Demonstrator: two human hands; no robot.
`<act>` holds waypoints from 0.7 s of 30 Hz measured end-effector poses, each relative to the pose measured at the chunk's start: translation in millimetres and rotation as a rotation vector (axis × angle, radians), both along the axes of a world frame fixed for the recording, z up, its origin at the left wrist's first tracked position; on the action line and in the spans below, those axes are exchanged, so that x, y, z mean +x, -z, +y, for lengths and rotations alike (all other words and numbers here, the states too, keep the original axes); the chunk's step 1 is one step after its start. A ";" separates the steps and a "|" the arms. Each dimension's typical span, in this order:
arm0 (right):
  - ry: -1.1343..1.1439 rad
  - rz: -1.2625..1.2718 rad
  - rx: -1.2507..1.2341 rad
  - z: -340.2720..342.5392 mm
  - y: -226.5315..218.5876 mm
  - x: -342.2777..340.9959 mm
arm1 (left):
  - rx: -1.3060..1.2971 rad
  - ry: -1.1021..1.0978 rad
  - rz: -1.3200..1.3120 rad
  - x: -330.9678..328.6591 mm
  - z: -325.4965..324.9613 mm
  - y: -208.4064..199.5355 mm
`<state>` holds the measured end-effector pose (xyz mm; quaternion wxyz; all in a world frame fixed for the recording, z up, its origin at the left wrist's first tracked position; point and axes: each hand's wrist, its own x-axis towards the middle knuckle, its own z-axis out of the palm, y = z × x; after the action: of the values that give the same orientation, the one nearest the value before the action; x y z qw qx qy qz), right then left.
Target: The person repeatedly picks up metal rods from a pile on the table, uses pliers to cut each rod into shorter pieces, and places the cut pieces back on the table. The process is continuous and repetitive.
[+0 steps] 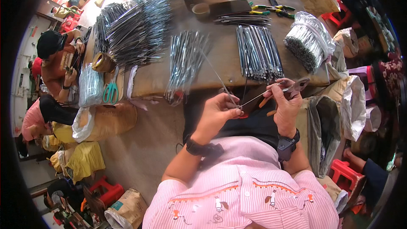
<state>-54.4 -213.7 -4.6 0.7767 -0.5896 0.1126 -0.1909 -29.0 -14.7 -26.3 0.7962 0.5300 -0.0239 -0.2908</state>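
My left hand (pixel 217 112) is closed, pinching thin metal strips between thumb and fingers above my lap. One long strip (pixel 218 76) slants up from it toward the table; another thin piece (pixel 256 98) runs across to my right hand (pixel 287 108). Closed around pliers (pixel 300 85) with orange handles, the right hand also pinches that piece's far end between thumb and forefinger. The plier jaws point up and right, apart from the strip. Just beyond the hands, a row of dark metal strips (pixel 259 53) lies on the table; a looser, shinier bunch (pixel 186 61) is to its left.
A large strip pile (pixel 133 34) covers the table's left. Teal scissors (pixel 111 93) and a tape roll (pixel 103 63) lie near its edge. A wrapped bundle (pixel 308 42), yellow-green-handled pliers (pixel 280 10) and a cup (pixel 201 10) stand farther right. An open sack (pixel 324 131) is beside my right arm; people sit left.
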 end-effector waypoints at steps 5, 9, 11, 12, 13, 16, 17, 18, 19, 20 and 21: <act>-0.171 0.142 0.067 -4.6 1.5 -7.8 | 0.044 0.192 -0.080 -2.1 -6.1 -3.5; -0.278 0.247 0.167 -5.7 11.0 -10.3 | 0.052 0.278 0.139 -2.8 -4.2 -9.9; -0.305 0.273 0.217 -7.5 16.3 -8.3 | 0.032 0.297 0.158 -1.9 -2.2 -12.9; -0.303 0.269 0.220 -7.6 18.9 -7.7 | 0.022 0.307 0.171 -1.7 -2.1 -14.3; -0.302 0.264 0.223 -7.3 21.3 -6.7 | -0.030 0.295 0.147 -1.6 -3.3 -15.4; -0.295 0.246 0.253 -5.9 25.3 -5.0 | -0.138 0.260 0.120 -1.1 -10.0 -18.5; -0.293 0.241 0.269 -4.5 25.6 -5.0 | -0.140 0.250 0.145 -1.5 -11.1 -19.9; -0.275 0.230 0.248 -2.5 25.9 -4.7 | -0.144 0.241 0.166 -0.6 -11.7 -21.0; -0.255 0.220 0.228 0.0 25.8 -4.7 | -0.175 0.241 0.233 1.7 -10.6 -21.8; -0.234 0.209 0.209 1.2 25.0 -5.3 | -0.208 0.241 0.297 4.8 -8.6 -22.2; -0.230 0.222 0.161 1.7 23.7 -6.3 | -0.241 0.242 0.362 7.5 -7.6 -21.6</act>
<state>-60.6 -212.1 -28.3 0.8208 -0.5520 0.1444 -0.0248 -21.5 -22.2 -4.7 0.8043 0.3638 0.0214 -0.4694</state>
